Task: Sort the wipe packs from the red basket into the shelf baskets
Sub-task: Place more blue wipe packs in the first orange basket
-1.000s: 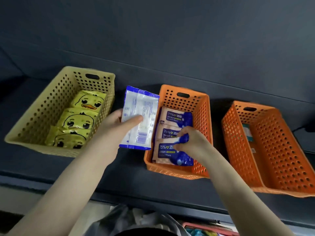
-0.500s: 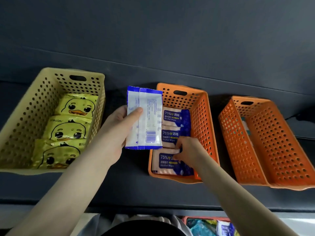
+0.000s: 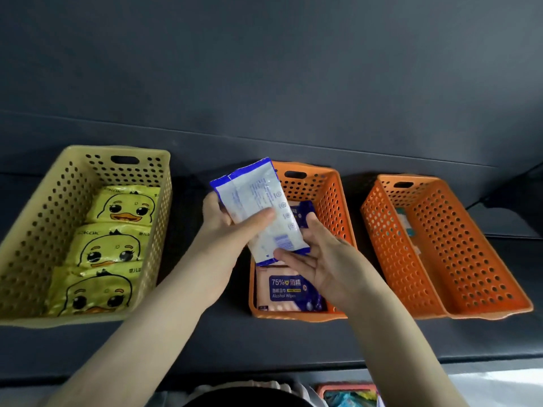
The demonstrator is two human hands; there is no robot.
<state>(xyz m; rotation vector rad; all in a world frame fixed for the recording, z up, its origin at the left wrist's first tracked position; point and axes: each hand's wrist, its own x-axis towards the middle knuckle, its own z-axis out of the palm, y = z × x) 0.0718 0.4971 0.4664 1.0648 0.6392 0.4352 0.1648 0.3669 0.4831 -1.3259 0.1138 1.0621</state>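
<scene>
My left hand (image 3: 223,230) grips a white wipe pack with blue ends (image 3: 258,201), tilted above the left rim of the middle orange basket (image 3: 332,201). My right hand (image 3: 326,259) has come up palm-up under the pack's lower end, with its thumb on the bottom edge and its fingers behind. Blue and white alcohol wipe packs (image 3: 289,289) lie in that basket, partly hidden by both hands. Only a corner of the red basket (image 3: 346,387) shows at the bottom edge.
A yellow basket (image 3: 117,149) on the left holds three yellow duck-print packs (image 3: 123,207). A second orange basket (image 3: 470,254) on the right holds a pack against its left wall. All three sit on a dark shelf (image 3: 264,342) against a dark back wall.
My right hand let go of the alcohol pack in the middle basket and rose to the white pack's lower end. My left hand tilted the pack and shifted it right.
</scene>
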